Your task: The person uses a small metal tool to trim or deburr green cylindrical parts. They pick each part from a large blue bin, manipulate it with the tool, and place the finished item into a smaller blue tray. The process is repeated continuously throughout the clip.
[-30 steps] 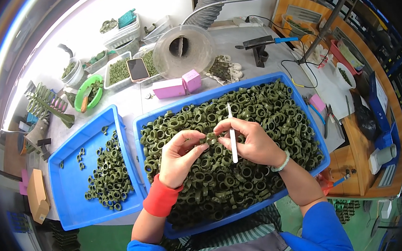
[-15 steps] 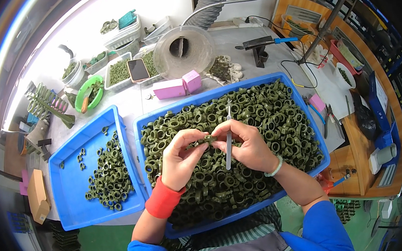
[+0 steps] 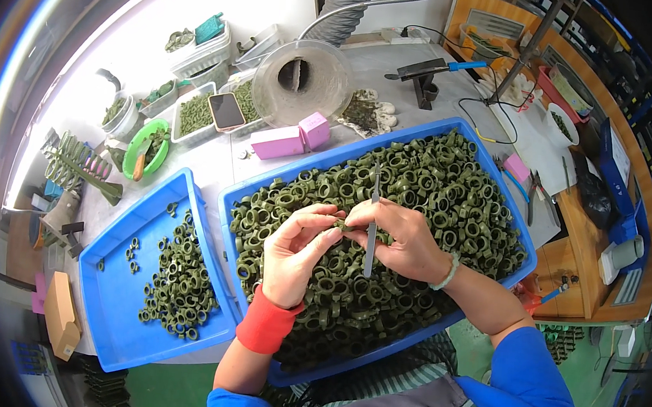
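Over the large blue tray (image 3: 230,197) heaped with dark green rings (image 3: 433,188), both hands meet. My left hand (image 3: 292,254), with a red wristband, pinches a small green ring (image 3: 342,224) between thumb and fingers; the fingertips cover much of it. On its other side, my right hand (image 3: 403,239) touches the same ring with thumb and forefinger. A slim metal hand tool (image 3: 371,244), shaped like a scalpel, is also held in my right hand. It stands upright in the picture, its narrow end pointing away from me; the exact kind is unclear.
At the left, a second blue tray (image 3: 118,317) holds a smaller pile of green rings. Beyond lie pink blocks (image 3: 277,143), a phone (image 3: 226,111), a clear funnel-shaped hood (image 3: 322,97) and a green bowl (image 3: 156,163). Pliers (image 3: 544,196) lie at the right.
The metal tool has turned slightly within my right hand. My fingers have shifted a little around the ring, which both hands still touch. The trays look the same.
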`<state>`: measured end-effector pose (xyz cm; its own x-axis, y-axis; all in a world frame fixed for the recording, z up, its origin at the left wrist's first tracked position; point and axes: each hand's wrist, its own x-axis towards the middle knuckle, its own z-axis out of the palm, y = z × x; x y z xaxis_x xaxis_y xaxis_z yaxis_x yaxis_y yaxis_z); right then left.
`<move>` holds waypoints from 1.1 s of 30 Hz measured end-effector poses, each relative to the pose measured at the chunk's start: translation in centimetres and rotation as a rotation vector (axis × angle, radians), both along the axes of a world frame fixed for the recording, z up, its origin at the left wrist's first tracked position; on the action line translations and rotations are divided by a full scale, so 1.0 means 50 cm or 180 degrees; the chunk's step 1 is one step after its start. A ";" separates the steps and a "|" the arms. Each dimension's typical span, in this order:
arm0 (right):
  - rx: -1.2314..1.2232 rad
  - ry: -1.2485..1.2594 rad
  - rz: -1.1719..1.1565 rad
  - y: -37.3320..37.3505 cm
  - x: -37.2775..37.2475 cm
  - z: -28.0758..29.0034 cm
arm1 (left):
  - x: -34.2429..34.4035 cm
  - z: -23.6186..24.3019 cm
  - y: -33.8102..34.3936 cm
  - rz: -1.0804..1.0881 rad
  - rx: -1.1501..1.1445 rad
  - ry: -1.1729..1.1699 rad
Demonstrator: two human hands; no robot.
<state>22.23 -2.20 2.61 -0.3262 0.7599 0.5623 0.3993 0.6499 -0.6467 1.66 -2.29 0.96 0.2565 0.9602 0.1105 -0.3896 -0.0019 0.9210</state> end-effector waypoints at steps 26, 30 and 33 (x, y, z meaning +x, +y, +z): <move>-0.1163 0.0873 0.0473 -0.003 0.007 0.008 | -0.012 0.014 0.003 -0.0112 -0.0343 -0.0032; -0.1874 0.1206 0.0406 -0.010 0.005 0.022 | -0.009 0.009 0.000 -0.0062 0.0202 0.0349; -0.1698 0.0991 0.0284 -0.010 0.001 0.020 | -0.004 -0.006 0.001 0.0258 0.0781 0.0809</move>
<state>22.26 -2.68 3.60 -0.2834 0.9396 0.1917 0.0988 0.2275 -0.9688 1.46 -2.24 0.67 0.2296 0.9314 0.2826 -0.1378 -0.2563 0.9567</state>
